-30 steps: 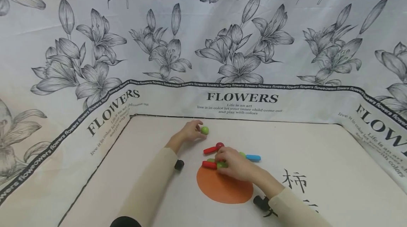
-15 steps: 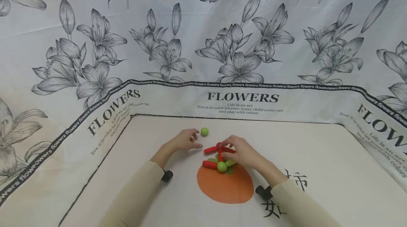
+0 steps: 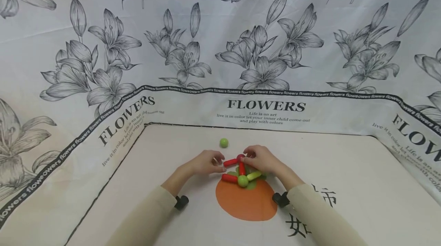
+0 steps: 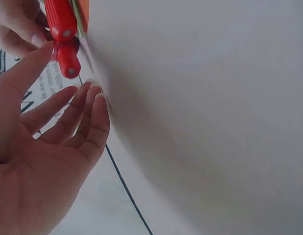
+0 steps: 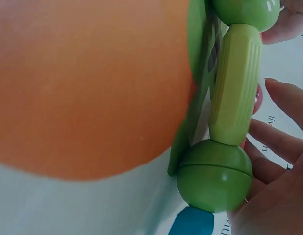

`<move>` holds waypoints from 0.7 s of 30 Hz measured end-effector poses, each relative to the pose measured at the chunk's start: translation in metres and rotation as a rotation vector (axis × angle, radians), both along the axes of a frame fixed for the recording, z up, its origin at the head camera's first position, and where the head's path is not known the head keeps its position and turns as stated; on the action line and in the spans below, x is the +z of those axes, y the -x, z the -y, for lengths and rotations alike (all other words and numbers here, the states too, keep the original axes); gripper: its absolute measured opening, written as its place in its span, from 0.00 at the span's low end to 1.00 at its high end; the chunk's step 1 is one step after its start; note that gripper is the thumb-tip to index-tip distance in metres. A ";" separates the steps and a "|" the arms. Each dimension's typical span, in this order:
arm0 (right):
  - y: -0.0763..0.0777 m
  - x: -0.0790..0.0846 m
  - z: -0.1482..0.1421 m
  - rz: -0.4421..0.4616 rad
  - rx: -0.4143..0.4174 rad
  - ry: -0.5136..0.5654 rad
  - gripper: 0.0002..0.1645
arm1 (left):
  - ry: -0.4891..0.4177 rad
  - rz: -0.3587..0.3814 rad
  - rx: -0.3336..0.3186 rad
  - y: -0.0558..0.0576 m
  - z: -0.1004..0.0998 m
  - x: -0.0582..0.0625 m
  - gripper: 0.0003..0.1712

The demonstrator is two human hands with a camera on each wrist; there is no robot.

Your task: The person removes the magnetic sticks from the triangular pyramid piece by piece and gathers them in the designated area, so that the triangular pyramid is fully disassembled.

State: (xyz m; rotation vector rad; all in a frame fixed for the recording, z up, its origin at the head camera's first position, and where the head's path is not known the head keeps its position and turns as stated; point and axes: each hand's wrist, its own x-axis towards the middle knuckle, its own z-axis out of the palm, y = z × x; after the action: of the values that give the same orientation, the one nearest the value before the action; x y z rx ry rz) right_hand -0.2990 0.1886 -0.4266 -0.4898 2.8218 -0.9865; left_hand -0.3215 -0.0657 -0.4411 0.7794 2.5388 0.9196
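A joined toy of coloured rods and balls lies over the printed orange fruit. Its red ball (image 3: 240, 158) is at the back, its green ball (image 3: 242, 181) in front, with a yellow-green rod (image 5: 235, 85) running to another green ball (image 5: 214, 175). My right hand (image 3: 260, 158) holds the toy beside the red ball; the exact contact is partly hidden. Beside the left ends of two red rods, my left hand (image 3: 206, 162) has its fingers loosely bent, holding nothing. Its thumb is close to a red rod (image 4: 69, 61); whether they touch I cannot tell.
A loose green ball (image 3: 224, 142) lies behind the hands. The light cloth (image 3: 179, 142) bears an orange fruit print (image 3: 246, 204) and black characters (image 3: 298, 226) at the right. A flowered curtain (image 3: 206, 66) rises at the back.
My left hand has left the loose green ball and come back toward the red rods. My right hand has moved from the front green ball to the red ball at the back.
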 end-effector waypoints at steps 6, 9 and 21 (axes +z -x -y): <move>0.004 -0.001 0.005 0.044 0.005 -0.007 0.17 | 0.008 0.015 0.020 -0.002 -0.011 -0.002 0.22; 0.006 -0.002 0.005 0.046 0.009 -0.008 0.17 | 0.015 0.009 0.028 0.001 -0.015 -0.002 0.20; 0.010 -0.006 0.003 0.038 0.037 0.013 0.15 | -0.001 0.015 0.071 0.008 -0.023 -0.002 0.08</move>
State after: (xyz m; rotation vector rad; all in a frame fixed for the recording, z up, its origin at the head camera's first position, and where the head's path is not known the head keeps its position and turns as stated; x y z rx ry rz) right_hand -0.3087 0.1857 -0.4323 -0.5167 2.7641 -0.9963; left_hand -0.3296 -0.0429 -0.4426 0.6846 2.5675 0.9456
